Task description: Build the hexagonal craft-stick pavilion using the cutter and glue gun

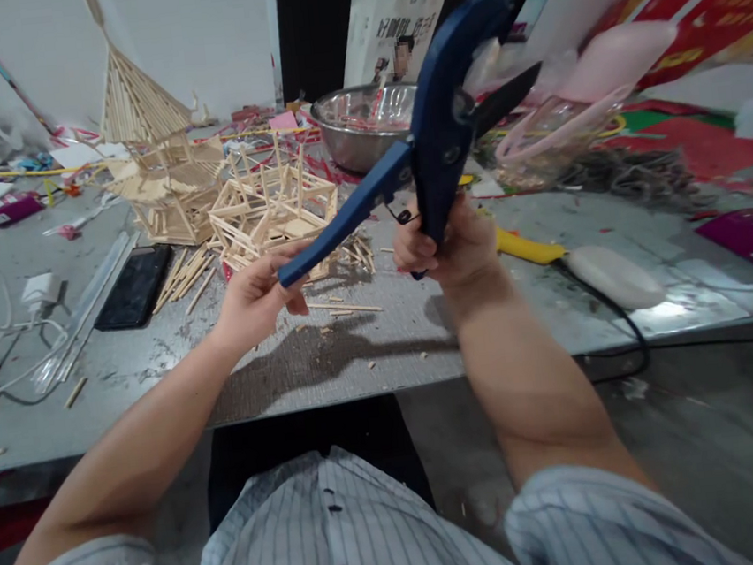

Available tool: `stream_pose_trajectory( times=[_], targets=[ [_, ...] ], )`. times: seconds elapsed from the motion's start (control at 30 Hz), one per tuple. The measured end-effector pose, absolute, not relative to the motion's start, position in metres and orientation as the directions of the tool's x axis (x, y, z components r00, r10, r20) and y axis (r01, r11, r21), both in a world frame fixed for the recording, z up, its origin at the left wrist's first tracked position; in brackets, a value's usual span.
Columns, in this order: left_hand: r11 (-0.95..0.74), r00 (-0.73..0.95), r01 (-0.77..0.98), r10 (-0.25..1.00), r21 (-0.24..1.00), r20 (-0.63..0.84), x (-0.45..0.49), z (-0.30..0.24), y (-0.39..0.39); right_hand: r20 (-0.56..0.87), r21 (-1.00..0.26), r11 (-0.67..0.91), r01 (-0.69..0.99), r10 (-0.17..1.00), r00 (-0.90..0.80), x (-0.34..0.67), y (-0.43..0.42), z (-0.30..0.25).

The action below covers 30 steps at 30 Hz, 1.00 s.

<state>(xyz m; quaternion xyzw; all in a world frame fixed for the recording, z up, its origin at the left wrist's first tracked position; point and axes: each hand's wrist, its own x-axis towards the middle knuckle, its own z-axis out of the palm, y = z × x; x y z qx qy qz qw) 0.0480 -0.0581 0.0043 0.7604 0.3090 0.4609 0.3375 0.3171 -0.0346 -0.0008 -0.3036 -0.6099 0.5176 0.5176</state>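
Observation:
A blue pipe cutter [438,125] is held up above the table between my two hands, its handles spread wide and its dark blade swung out from the curved jaw. My right hand [456,244] is wrapped round one handle. The end of the other handle is pinched between the thumb and fingers of my left hand [255,299]. Behind my left hand lies a wooden stick frame [269,208] with loose sticks [182,276] beside it. A few thin sticks [345,307] lie on the table below the cutter.
A stick-built pavilion [164,183] with a pointed roof stands at the back left. Nearby are a black phone [134,288], a white charger [41,293] with cables and a metal bowl [368,128]. On the right lie a yellow-handled tool [529,247], a white mouse [616,277] and a purple box [751,239].

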Motion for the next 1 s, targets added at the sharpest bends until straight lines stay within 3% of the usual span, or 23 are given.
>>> stream_pose_trajectory(
  times=[0.1,0.23,0.37,0.53,0.67,0.77,0.87,1.0],
  targets=[
    [-0.356,0.353,-0.028,0.87,0.934,0.343,0.05,0.002,-0.053,0.314,-0.946,0.256,-0.201,0.881,-0.355,0.315,-0.036,0.002],
    [-0.231,0.296,-0.159,0.917,0.96,0.269,0.052,0.004,-0.049,0.264,-0.96,0.198,-0.199,0.88,-0.395,0.32,-0.038,0.005],
    [-0.147,0.347,-0.234,0.911,0.961,0.224,0.054,0.005,-0.05,0.226,-0.972,0.186,-0.145,0.911,-0.346,0.32,-0.042,0.011],
    [-0.112,0.322,-0.224,0.929,0.968,0.182,0.05,-0.003,-0.043,0.256,-0.963,0.221,-0.153,0.927,-0.275,0.319,-0.047,0.018],
    [-0.189,0.296,-0.29,0.915,0.938,0.276,0.044,0.001,-0.04,0.271,-0.956,0.231,-0.178,0.93,-0.248,0.33,-0.042,0.013],
    [-0.206,0.415,-0.257,0.859,0.944,0.301,0.041,0.009,-0.044,0.201,-0.975,0.158,-0.157,0.93,-0.308,0.333,-0.036,0.005],
    [-0.144,0.58,-0.187,0.782,0.972,0.227,0.041,0.012,-0.047,0.137,-0.984,0.079,-0.158,0.906,-0.401,0.323,-0.034,0.0],
    [-0.132,0.574,-0.17,0.792,0.977,0.207,0.047,0.007,-0.049,0.172,-0.957,0.045,-0.286,0.882,-0.438,0.303,-0.034,-0.004]
  ],
)
